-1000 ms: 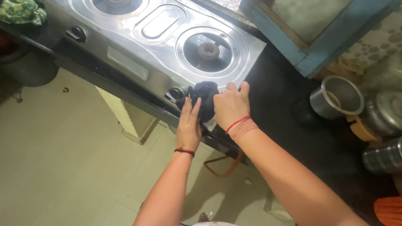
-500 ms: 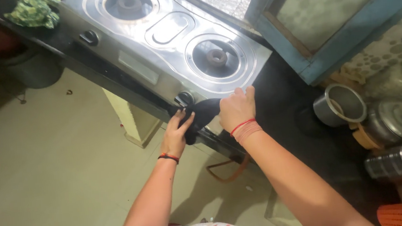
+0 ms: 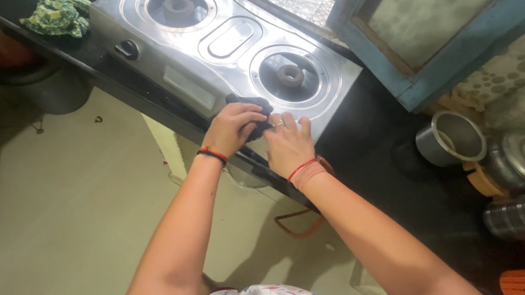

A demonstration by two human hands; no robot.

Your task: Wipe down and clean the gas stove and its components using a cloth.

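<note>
Fingers of the left hand (image 3: 230, 126) clamp a dark cloth (image 3: 252, 107), half hiding it.

Dark cloth (image 3: 253, 113) half hidden under left hand (image 3: 230, 127)

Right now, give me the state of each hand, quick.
Left hand: closed on the dark cloth at the front edge of the steel stove.
Right hand: open, holding nothing, fingers resting on the stove beside the cloth.
</note>
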